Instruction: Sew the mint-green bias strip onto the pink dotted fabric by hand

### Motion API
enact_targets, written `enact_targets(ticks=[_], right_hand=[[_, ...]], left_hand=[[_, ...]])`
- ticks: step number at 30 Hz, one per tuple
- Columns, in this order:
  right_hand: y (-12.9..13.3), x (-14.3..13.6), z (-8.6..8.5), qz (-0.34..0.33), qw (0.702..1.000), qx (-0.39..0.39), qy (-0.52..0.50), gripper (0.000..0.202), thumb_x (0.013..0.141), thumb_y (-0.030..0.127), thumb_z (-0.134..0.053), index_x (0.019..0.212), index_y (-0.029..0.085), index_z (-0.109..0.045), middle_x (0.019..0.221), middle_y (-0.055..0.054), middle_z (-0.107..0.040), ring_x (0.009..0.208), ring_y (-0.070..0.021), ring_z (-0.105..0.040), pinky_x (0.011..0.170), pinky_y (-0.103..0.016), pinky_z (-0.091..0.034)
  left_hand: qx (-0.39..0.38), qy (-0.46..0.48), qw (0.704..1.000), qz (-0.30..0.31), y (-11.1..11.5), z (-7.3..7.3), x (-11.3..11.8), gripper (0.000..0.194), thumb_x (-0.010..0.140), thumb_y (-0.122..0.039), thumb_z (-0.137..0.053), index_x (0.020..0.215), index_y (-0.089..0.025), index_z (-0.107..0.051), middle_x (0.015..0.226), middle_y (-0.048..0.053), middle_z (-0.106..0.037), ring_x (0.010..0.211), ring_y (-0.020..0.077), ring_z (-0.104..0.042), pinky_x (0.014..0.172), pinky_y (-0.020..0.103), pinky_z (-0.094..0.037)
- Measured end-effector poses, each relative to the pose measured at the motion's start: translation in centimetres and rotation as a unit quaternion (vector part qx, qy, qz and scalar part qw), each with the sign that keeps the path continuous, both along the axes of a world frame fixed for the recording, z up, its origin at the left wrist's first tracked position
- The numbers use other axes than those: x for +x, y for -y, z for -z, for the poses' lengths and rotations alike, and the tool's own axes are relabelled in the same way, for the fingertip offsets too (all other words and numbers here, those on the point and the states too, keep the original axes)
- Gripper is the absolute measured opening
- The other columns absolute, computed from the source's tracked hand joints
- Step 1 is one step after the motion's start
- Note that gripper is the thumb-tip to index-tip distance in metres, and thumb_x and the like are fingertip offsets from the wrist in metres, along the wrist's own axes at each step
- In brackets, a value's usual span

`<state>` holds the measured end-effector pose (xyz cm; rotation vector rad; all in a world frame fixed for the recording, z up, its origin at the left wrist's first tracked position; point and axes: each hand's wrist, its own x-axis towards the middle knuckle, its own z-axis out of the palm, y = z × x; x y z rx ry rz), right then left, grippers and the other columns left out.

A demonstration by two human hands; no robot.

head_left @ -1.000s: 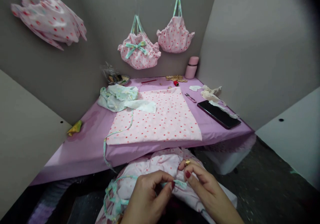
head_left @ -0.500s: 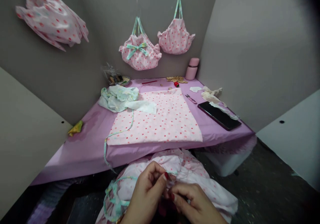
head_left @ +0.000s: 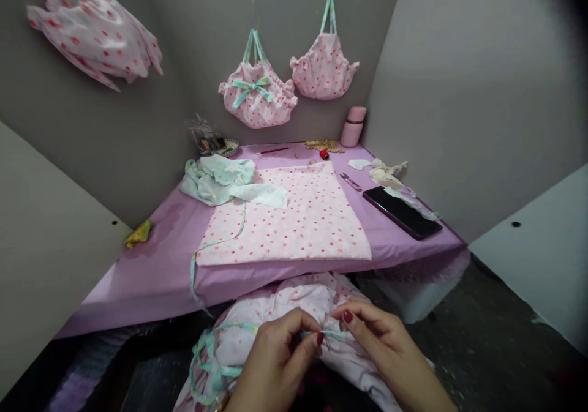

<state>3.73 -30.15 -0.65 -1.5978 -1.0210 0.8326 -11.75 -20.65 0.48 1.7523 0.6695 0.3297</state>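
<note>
Pink dotted fabric (head_left: 294,295) with red spots lies gathered in my lap, below the table's front edge. My left hand (head_left: 285,351) is closed in a pinch on a narrow mint-green fabric strip (head_left: 334,335) that runs along this cloth. Just to the right, my right hand (head_left: 386,338) has thumb and index finger pressed together above the strip; anything between them is too small to make out. A loose mint-green tie (head_left: 214,363) hangs in loops at the left of the lap cloth.
A spotted pink cloth (head_left: 294,234) lies flat on the purple-covered table (head_left: 160,277), with mint-green fabric (head_left: 218,179) over its left corner. At right are thread snips (head_left: 351,182) and a phone (head_left: 402,213); a red thread spool (head_left: 324,155) and pink bottle (head_left: 353,127) stand behind.
My right hand has moved up and right from beside the left fingertips, and its fingers have straightened somewhat. The mint-green strip now shows between the hands. My left hand has dropped slightly.
</note>
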Motion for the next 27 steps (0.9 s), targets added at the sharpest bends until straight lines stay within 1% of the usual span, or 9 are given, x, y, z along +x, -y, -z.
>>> enact_targets(ticks=[3, 9, 12, 15, 19, 21, 23, 25, 27], right_hand=[[-0.7, -0.8, 0.0, -0.056, 0.996, -0.030, -0.065, 0.019, 0.082, 0.035, -0.056, 0.080, 0.019, -0.066, 0.074, -0.002, -0.065, 0.071, -0.0180, -0.059, 0.064, -0.025, -0.044], [-0.6, -1.2, 0.2, -0.048, 0.999, -0.025, -0.005, 0.019, 0.083, 0.031, -0.056, 0.071, 0.018, -0.064, 0.068, -0.001, -0.061, 0.068, -0.0172, -0.056, 0.064, -0.026, -0.041], [-0.5, -1.2, 0.5, -0.028, 0.999, 0.006, -0.015, 0.022, 0.083, 0.031, -0.056, 0.066, 0.018, -0.062, 0.066, 0.001, -0.054, 0.066, -0.0156, -0.052, 0.063, -0.026, -0.038], [-0.9, -1.7, 1.1, 0.025, 0.988, 0.034, -0.151, 0.022, 0.080, 0.034, -0.060, 0.065, 0.018, -0.058, 0.065, 0.002, -0.050, 0.063, -0.0133, -0.048, 0.060, -0.024, -0.039], [-1.5, -1.4, 2.1, 0.154, 0.900, 0.054, -0.404, 0.022, 0.068, 0.032, -0.073, 0.070, 0.018, -0.057, 0.063, 0.005, -0.051, 0.050, -0.0074, -0.043, 0.047, -0.017, -0.038], [-1.5, -0.2, 2.6, 0.184, 0.862, 0.049, -0.470, 0.024, 0.063, 0.029, -0.077, 0.071, 0.018, -0.058, 0.064, 0.004, -0.053, 0.042, -0.0033, -0.037, 0.037, -0.013, -0.032], [-1.1, 1.7, 3.2, 0.194, 0.853, 0.050, -0.482, 0.021, 0.063, 0.024, -0.077, 0.070, 0.017, -0.058, 0.060, 0.005, -0.051, 0.035, -0.0003, -0.029, 0.031, -0.010, -0.025], [-0.3, 3.9, 3.8, 0.210, 0.862, 0.070, -0.455, 0.015, 0.068, 0.018, -0.072, 0.067, 0.017, -0.057, 0.053, 0.009, -0.042, 0.033, 0.0004, -0.025, 0.030, -0.009, -0.024], [0.8, 6.0, 4.4, 0.231, 0.874, 0.093, -0.418, 0.012, 0.078, 0.018, -0.064, 0.069, 0.016, -0.057, 0.052, 0.009, -0.042, 0.033, -0.0007, -0.030, 0.031, -0.010, -0.029]], left_hand=[[0.055, -0.042, 0.997, 0.024, 0.1, -0.6, 0.0, 0.014, 0.083, -0.018, -0.051, 0.077, -0.017, -0.064, 0.068, 0.000, -0.063, 0.064, 0.0137, -0.055, 0.061, 0.020, -0.038], [0.038, -0.046, 0.998, 0.013, 0.2, -0.3, 0.0, 0.014, 0.082, -0.018, -0.052, 0.076, -0.017, -0.064, 0.068, 0.001, -0.063, 0.065, 0.0142, -0.055, 0.061, 0.021, -0.038], [-0.066, -0.005, 0.998, 0.005, 0.2, 0.6, 0.1, 0.013, 0.084, -0.027, -0.053, 0.078, -0.017, -0.059, 0.065, -0.001, -0.058, 0.059, 0.0121, -0.052, 0.055, 0.021, -0.038], [-0.237, 0.034, 0.971, 0.016, 0.4, 1.3, 0.4, 0.022, 0.082, -0.039, -0.054, 0.080, -0.017, -0.050, 0.061, -0.002, -0.056, 0.049, 0.0088, -0.047, 0.047, 0.019, -0.035], [-0.328, 0.056, 0.943, 0.005, 0.5, 1.5, 0.6, 0.032, 0.076, -0.046, -0.061, 0.077, -0.017, -0.047, 0.057, -0.003, -0.055, 0.042, 0.0055, -0.045, 0.042, 0.016, -0.032], [-0.342, 0.061, 0.938, -0.002, 0.4, 1.4, 0.5, 0.033, 0.075, -0.045, -0.063, 0.076, -0.016, -0.048, 0.056, -0.003, -0.056, 0.040, 0.0046, -0.044, 0.041, 0.015, -0.032], [-0.361, 0.064, 0.930, 0.002, 0.1, 1.1, 0.3, 0.032, 0.075, -0.044, -0.065, 0.075, -0.016, -0.049, 0.056, -0.003, -0.057, 0.040, 0.0043, -0.046, 0.040, 0.014, -0.033], [-0.385, 0.074, 0.920, 0.012, -0.2, 0.7, 0.0, 0.032, 0.074, -0.042, -0.067, 0.074, -0.015, -0.050, 0.055, -0.002, -0.059, 0.039, 0.0040, -0.046, 0.040, 0.014, -0.035], [-0.411, 0.089, 0.907, 0.022, -0.4, 0.2, -0.4, 0.030, 0.073, -0.039, -0.068, 0.073, -0.015, -0.051, 0.054, -0.002, -0.059, 0.038, 0.0035, -0.046, 0.040, 0.013, -0.036]])
